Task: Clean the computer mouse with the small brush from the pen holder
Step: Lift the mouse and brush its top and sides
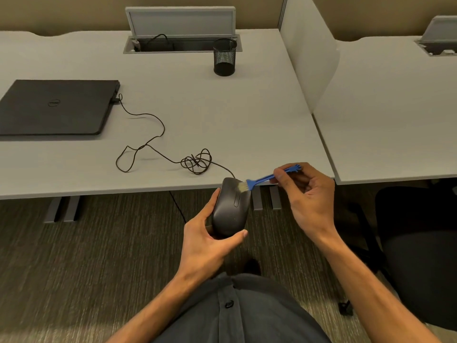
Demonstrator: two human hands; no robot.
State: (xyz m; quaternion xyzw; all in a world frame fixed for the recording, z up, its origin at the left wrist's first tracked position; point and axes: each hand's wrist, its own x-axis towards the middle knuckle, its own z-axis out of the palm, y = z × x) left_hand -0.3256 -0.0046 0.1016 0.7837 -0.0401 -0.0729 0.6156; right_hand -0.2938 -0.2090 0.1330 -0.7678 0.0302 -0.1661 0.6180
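My left hand (210,240) grips a dark grey wired computer mouse (231,206) from below and the sides, holding it in the air just in front of the desk edge. My right hand (306,194) pinches the handle of a small blue brush (265,178). Its pale bristles touch the front right part of the mouse, near the buttons. The black mesh pen holder (224,56) stands upright at the back of the desk and looks empty.
The mouse cable (158,154) runs in loops over the grey desk (222,115) to a shut black laptop (57,107) at the left. A white divider panel (309,58) separates a second desk on the right. A black office chair (418,243) stands at the right.
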